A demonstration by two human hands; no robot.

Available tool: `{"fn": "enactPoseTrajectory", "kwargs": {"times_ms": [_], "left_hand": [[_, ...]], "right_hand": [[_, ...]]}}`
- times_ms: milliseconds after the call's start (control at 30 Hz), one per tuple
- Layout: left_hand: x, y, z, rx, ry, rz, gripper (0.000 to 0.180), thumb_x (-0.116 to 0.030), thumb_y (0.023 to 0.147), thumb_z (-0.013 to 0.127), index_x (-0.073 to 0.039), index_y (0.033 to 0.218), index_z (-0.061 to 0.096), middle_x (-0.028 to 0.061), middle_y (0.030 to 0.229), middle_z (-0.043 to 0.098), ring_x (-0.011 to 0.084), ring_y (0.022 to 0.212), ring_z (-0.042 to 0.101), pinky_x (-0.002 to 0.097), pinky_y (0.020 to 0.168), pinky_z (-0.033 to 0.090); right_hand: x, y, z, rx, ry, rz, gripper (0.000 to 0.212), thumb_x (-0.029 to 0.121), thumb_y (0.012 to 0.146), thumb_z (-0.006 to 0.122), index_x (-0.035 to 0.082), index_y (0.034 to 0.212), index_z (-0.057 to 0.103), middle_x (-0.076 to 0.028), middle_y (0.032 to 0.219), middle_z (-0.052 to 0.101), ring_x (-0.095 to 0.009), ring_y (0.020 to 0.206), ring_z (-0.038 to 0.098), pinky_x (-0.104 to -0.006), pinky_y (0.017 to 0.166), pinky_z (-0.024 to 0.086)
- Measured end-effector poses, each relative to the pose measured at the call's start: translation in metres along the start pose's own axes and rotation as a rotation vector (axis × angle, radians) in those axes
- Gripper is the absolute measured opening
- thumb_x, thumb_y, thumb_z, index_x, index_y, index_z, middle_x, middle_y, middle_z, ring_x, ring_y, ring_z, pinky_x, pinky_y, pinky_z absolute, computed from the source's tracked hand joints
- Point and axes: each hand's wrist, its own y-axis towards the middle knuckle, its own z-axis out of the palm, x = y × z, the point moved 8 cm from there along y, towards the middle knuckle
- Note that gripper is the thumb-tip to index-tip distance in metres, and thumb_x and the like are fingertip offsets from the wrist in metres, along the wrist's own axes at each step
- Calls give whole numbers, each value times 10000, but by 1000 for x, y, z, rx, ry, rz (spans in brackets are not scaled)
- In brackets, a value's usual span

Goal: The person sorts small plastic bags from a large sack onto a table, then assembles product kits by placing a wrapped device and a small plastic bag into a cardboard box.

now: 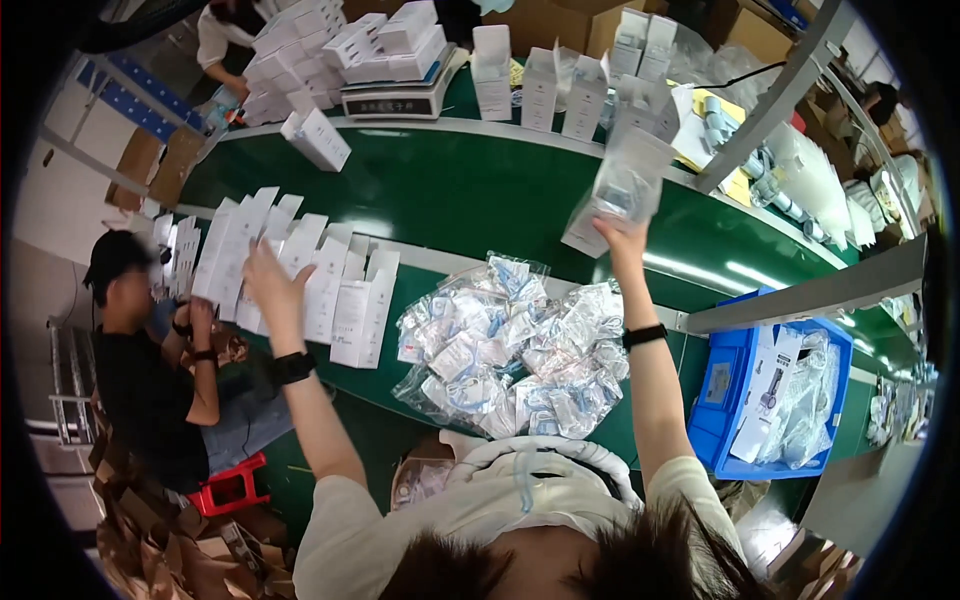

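My right hand (626, 240) grips a white carton (592, 215) with its top flaps open, over the green conveyor belt. Something clear and shiny shows inside the carton. At the left, my left hand (274, 285) is slightly blurred, its fingers apart, in front of a row of upright open white boxes (358, 315). Whether it touches one of them I cannot make out. Between my arms, a heap of clear plastic bags (515, 350) with pale blue tubing and printed slips covers the near table.
Across the belt (440, 185) stand more open cartons (540, 90), a scale (400, 98) loaded with boxes, and stacked white boxes (290, 60). A tilted box (316, 138) lies on the belt's far edge. A blue bin (715, 400) sits right; a co-worker (140, 370) sits left.
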Motion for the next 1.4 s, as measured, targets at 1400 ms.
{"fn": "enactPoseTrajectory", "kwargs": {"times_ms": [1400], "left_hand": [[-407, -271, -28, 1161, -1583, 453, 882, -36, 582, 703, -86, 1303, 196, 119, 1250, 311, 244, 1124, 391, 358, 942, 327]], "right_hand": [[91, -84, -668, -484, -1774, 823, 580, 218, 615, 677, 95, 1136, 454, -154, 1126, 493, -310, 1099, 425, -488, 849, 392]]}}
